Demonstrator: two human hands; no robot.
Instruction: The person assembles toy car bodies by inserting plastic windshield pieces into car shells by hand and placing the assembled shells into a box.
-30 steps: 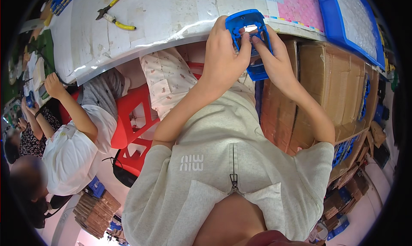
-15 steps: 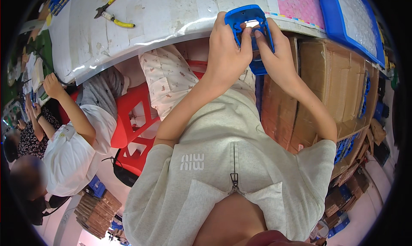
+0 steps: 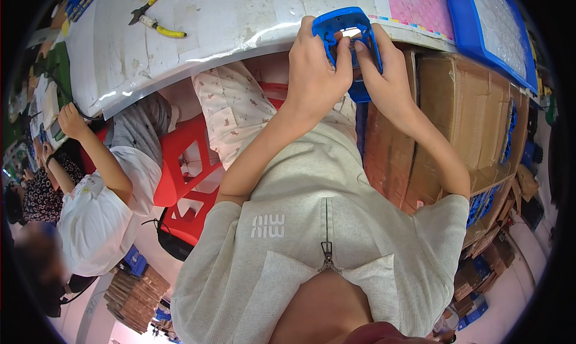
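Note:
Between my hands, just past the near edge of the table, I hold a blue plastic housing [image 3: 342, 16] with a rounded end and an opening in its middle. My left hand [image 3: 319, 68] wraps round its left side, and my right hand [image 3: 385, 65] grips the right side. Both thumbs reach into the opening and almost meet there. The fingers behind the housing are mostly hidden. A further blue part [image 3: 359, 92] shows below the housing, between my wrists; I cannot tell whether it is joined on.
Yellow-handled cutting pliers [image 3: 157, 26] lie on the white table [image 3: 228, 20]. To the right are a blue tray [image 3: 474, 38] with clear bubbled plastic and cardboard boxes [image 3: 462, 116]. A red stool [image 3: 186, 158] stands left of my legs. Another person [image 3: 99, 215] sits further left.
The housing has tilted slightly in my hands, so less of the blue part below it shows. My grip stays the same on both sides.

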